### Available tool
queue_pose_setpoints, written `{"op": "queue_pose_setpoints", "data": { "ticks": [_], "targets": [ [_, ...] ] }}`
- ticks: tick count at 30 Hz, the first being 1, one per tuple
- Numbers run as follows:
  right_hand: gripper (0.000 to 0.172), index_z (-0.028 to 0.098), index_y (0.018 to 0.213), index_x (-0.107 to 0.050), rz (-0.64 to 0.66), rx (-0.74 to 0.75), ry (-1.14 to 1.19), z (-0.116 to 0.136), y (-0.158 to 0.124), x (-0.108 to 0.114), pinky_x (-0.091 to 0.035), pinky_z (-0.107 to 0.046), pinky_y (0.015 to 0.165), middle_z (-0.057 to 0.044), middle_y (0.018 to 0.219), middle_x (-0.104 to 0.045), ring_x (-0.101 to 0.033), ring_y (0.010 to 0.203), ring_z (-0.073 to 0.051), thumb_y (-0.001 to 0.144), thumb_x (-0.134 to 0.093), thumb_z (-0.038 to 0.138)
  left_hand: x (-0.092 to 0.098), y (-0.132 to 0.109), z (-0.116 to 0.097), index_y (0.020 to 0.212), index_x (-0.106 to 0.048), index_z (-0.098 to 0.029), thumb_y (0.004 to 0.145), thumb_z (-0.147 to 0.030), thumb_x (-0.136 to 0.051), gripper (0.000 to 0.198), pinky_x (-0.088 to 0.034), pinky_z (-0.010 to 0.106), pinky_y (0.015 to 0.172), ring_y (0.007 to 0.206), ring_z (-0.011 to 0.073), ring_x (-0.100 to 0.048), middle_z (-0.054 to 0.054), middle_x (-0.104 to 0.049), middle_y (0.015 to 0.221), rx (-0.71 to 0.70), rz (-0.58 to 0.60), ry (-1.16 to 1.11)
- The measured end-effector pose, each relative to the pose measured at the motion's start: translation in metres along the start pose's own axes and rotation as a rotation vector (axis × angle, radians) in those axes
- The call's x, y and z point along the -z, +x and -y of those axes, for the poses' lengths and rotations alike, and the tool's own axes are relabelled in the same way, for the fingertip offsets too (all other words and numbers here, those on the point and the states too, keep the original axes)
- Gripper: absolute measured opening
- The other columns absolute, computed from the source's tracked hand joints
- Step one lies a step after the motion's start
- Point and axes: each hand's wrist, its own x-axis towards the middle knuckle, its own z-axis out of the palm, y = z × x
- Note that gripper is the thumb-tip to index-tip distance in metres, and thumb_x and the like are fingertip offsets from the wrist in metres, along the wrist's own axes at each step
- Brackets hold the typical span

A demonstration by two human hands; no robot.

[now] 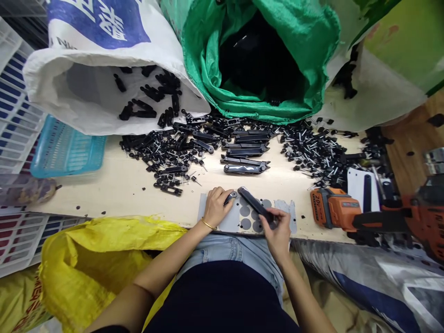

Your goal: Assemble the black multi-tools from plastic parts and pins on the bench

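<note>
Both hands work at the near edge of the bench (pixel 132 185), over a grey plate (pixel 239 217) w/ round holes. L hand (pixel 215 206) is pinched shut on a small black piece (pixel 230 197), held just above the plate's far-left corner. R hand (pixel 276 230) is clamped on the near end of a long black bar (pixel 255 206); bar runs diagonally, far end pointing far-left, tip just beside the small piece. Can't tell if the two parts touch. Gold bangle (pixel 207 225) on L wrist.

Farther back, mid-bench: a neat row of assembled black bars (pixel 245 159), stacked side by side, lying left-right. Left of those, a loose heap of black parts and pins (pixel 169 152); right of them, another heap of pins (pixel 315 150).

Far side: white sack (pixel 86 60) on its side at far left, mouth open, black parts spilling out. Green sack (pixel 263 55) at far centre, open, dark inside.

Right of the plate: orange drill (pixel 374 215) w/ battery, lying on the bench edge, near but apart from R hand. Blue basket (pixel 65 150) at left. Yellow bag (pixel 100 259) near-left, beside the person's L arm.
</note>
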Motion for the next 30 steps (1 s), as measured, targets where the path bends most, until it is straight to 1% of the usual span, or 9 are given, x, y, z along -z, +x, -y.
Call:
{"op": "queue_pose_setpoints", "data": {
  "ticks": [2,5,9,13,17,20,24,26,30],
  "targets": [
    [0.03,0.022,0.101,-0.046,0.132,0.122,-0.214,0.003,0.001,-0.001,-0.049,-0.043,0.079,-0.008,0.096,-0.057,-0.056,0.092,-0.023,0.079,-0.061,0.035,-0.004,0.0,-0.001,0.105,-0.063,-0.019,0.085,-0.026,-0.055,0.023,-0.042,0.034,0.074,0.081,0.0194,-0.052,0.005,-0.056,0.082,0.015,-0.017,-0.005],
    [0.041,0.02,0.117,-0.046,0.333,0.292,-0.378,0.016,0.021,-0.007,-0.048,-0.044,0.081,-0.011,0.104,-0.056,-0.053,0.098,-0.027,0.08,-0.058,0.034,-0.007,-0.001,0.0,0.105,-0.063,-0.019,0.085,-0.027,-0.056,0.023,-0.041,0.034,0.076,0.083,0.0194,-0.053,0.005,-0.058,0.083,0.023,-0.043,-0.034],
    [0.05,0.02,0.133,-0.036,0.526,0.309,-0.475,0.027,0.042,-0.029,-0.05,-0.04,0.073,-0.012,0.104,-0.056,-0.054,0.095,-0.028,0.084,-0.046,0.022,-0.008,0.0,0.001,0.107,-0.063,-0.018,0.085,-0.027,-0.056,0.024,-0.041,0.034,0.078,0.086,0.0185,-0.054,0.005,-0.059,0.088,0.044,-0.077,-0.082],
    [0.054,0.017,0.134,-0.034,0.469,0.303,-0.393,0.022,0.038,-0.044,-0.05,-0.041,0.08,-0.013,0.109,-0.053,-0.053,0.1,-0.027,0.081,-0.044,0.015,-0.015,0.001,-0.002,0.108,-0.062,-0.017,0.086,-0.026,-0.054,0.025,-0.042,0.034,0.075,0.082,0.0186,-0.054,0.005,-0.06,0.085,0.054,-0.105,-0.046],
    [0.059,0.02,0.134,-0.034,0.434,0.354,-0.268,0.015,0.035,-0.046,-0.045,-0.046,0.091,-0.012,0.12,-0.053,-0.049,0.108,-0.026,0.076,-0.045,0.011,-0.021,0.001,-0.001,0.111,-0.06,-0.017,0.088,-0.026,-0.051,0.026,-0.042,0.035,0.073,0.081,0.0192,-0.053,0.006,-0.059,0.084,0.05,-0.104,-0.008],
    [0.06,0.021,0.133,-0.035,0.435,0.357,-0.219,0.013,0.038,-0.044,-0.046,-0.046,0.09,-0.011,0.119,-0.055,-0.051,0.108,-0.026,0.076,-0.046,0.011,-0.017,0.005,0.005,0.111,-0.06,-0.015,0.09,-0.028,-0.047,0.027,-0.043,0.034,0.072,0.08,0.0191,-0.053,0.007,-0.058,0.084,-0.015,-0.088,0.021],
    [0.059,0.022,0.133,-0.037,0.454,0.308,-0.173,0.014,0.041,-0.043,-0.044,-0.047,0.091,-0.011,0.118,-0.055,-0.051,0.108,-0.026,0.076,-0.046,0.013,-0.012,0.013,0.011,0.11,-0.058,-0.016,0.092,-0.033,-0.043,0.029,-0.044,0.033,0.072,0.081,0.0184,-0.053,0.006,-0.057,0.084,-0.15,0.02,0.039],
    [0.059,0.021,0.132,-0.038,0.458,0.284,-0.16,0.014,0.041,-0.043,-0.044,-0.048,0.092,-0.012,0.119,-0.055,-0.051,0.109,-0.027,0.075,-0.046,0.013,-0.013,0.013,0.009,0.112,-0.057,-0.017,0.093,-0.033,-0.042,0.029,-0.045,0.032,0.073,0.081,0.0182,-0.052,0.006,-0.056,0.084,-0.136,0.031,0.038],
    [0.056,0.02,0.13,-0.039,0.433,0.279,-0.148,0.013,0.04,-0.043,-0.044,-0.046,0.092,-0.012,0.119,-0.055,-0.051,0.109,-0.026,0.074,-0.047,0.014,-0.016,0.012,0.005,0.115,-0.054,-0.015,0.093,-0.029,-0.039,0.029,-0.047,0.031,0.073,0.08,0.0182,-0.052,0.006,-0.055,0.084,-0.054,-0.043,0.062]
  ]
}}
